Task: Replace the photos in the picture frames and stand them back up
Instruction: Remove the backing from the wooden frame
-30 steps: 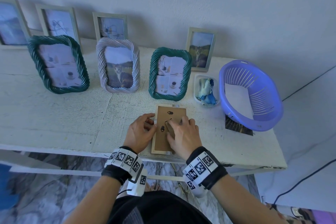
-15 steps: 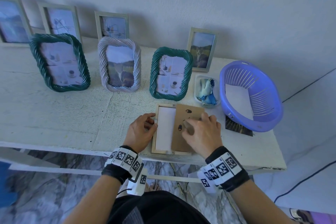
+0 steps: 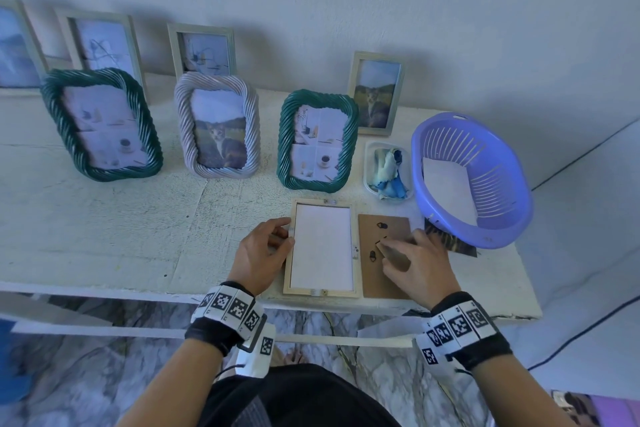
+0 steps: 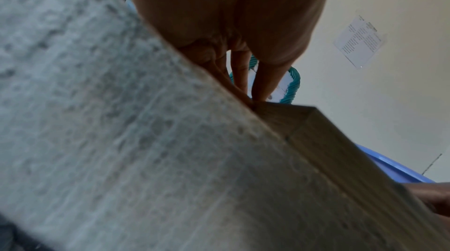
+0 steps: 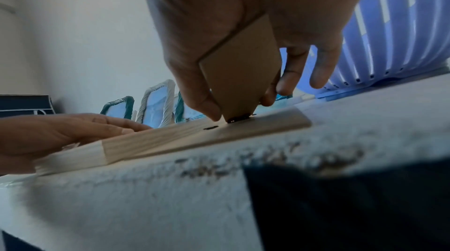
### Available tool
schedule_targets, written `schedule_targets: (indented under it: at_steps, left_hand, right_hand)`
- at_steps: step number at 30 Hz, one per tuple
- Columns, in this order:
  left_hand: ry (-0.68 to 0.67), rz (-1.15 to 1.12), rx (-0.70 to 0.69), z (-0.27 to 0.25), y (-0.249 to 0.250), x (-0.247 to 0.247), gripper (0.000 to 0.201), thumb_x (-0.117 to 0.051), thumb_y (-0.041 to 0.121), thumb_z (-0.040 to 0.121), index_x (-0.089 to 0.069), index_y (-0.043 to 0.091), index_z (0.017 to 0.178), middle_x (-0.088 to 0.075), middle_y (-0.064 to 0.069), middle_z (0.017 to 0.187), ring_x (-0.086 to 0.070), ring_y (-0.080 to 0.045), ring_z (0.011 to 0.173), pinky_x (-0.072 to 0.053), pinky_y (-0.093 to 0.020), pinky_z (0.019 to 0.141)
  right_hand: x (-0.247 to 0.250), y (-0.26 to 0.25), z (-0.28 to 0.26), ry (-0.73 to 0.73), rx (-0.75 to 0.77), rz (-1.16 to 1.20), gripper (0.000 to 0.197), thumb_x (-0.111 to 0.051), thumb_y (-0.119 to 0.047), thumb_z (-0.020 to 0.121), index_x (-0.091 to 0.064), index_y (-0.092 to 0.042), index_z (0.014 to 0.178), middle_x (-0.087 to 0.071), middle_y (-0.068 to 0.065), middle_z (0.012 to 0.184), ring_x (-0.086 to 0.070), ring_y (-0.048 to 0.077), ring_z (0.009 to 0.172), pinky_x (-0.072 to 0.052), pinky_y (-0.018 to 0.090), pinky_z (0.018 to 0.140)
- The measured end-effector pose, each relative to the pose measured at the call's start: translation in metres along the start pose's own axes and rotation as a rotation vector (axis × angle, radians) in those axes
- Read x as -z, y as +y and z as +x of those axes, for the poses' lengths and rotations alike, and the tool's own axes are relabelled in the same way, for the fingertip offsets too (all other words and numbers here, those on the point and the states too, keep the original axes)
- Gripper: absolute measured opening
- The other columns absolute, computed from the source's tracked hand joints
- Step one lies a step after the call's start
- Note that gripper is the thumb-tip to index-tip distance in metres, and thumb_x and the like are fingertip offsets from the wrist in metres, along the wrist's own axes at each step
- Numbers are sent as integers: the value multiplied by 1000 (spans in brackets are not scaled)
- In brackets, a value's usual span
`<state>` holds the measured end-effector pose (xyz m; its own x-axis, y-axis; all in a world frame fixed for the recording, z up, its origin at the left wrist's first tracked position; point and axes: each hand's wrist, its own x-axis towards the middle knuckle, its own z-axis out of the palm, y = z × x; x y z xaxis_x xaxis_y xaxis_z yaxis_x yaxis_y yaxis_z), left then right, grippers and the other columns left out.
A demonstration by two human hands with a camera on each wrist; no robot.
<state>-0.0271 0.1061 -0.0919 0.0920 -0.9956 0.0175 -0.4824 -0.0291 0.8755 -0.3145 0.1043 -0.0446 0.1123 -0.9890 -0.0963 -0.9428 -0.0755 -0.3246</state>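
Observation:
A light wooden frame [image 3: 322, 292] lies face down near the table's front edge, and the white back of a sheet [image 3: 322, 246] shows inside it. My left hand [image 3: 280, 236] rests its straight fingers [image 4: 253, 89] against the frame's left rail [image 5: 158, 139]. The brown backing board [image 3: 382, 282] lies flat on the table just right of the frame. My right hand [image 3: 391, 248] pinches the board's fold-out stand leg [image 5: 239, 81] between thumb and fingers, with the leg raised off the board [image 5: 268, 122].
Three rope-edged frames [image 3: 100, 125] [image 3: 216, 125] [image 3: 317, 140] stand behind, with plain frames [image 3: 375, 94] against the wall. At right, a purple basket [image 3: 471, 180] holds white paper beside a small tub of cloth [image 3: 388, 166]. A dark photo [image 3: 450, 244] lies by the basket.
My right hand lifted the backing board off the frame and carried it right, setting it on the table beside it. The white sheet inside is now uncovered. My left hand stayed put.

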Motion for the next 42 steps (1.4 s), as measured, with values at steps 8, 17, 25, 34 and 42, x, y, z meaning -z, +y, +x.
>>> schedule_targets:
  at_steps: [8, 17, 25, 34, 42]
  left_hand:
    - [2, -2, 3, 0, -1, 0, 32, -67, 17, 90, -63, 20, 121, -66, 5, 97, -61, -2, 85, -48, -10, 76]
    - [6, 11, -5, 0, 1, 0, 32, -67, 17, 90, -62, 19, 122, -65, 5, 96, -60, -1, 84, -43, -2, 70]
    - [2, 12, -13, -1, 1, 1, 33, -66, 17, 90, -62, 18, 123, -65, 4, 97, -59, 1, 85, -43, -3, 71]
    - [4, -14, -12, -2, 2, 1, 31, -67, 15, 90, -63, 17, 121, -65, 4, 95, -59, 2, 84, -43, -4, 71]
    - [-2, -13, -24, -1, 2, 2, 33, -67, 12, 89, -63, 16, 121, -65, 3, 95, -60, 3, 84, -42, -2, 72]
  right_hand:
    - [-2, -11, 3, -5, 4, -87, 37, -58, -46, 86, -65, -34, 121, -45, -1, 100, -41, 24, 99, -40, 38, 87]
    - [-12, -65, 6, -97, 165, -98, 74, -41, -72, 83, -29, -35, 146, -33, 10, 144, -33, 31, 130, -41, 47, 101]
    - [-41, -93, 18, -258, 114, -146, 119, -47, -92, 59, 8, -41, 150, 15, 19, 158, 11, 42, 145, -5, 54, 116]
    - [-40, -96, 28, -307, 117, -171, 130, -50, -93, 55, 10, -30, 152, 14, 24, 157, 13, 45, 144, -4, 57, 116]
    - [-37, -101, 30, -284, 75, -123, 128, -57, -87, 59, 8, -28, 153, 2, 21, 159, 1, 44, 145, -11, 52, 117]
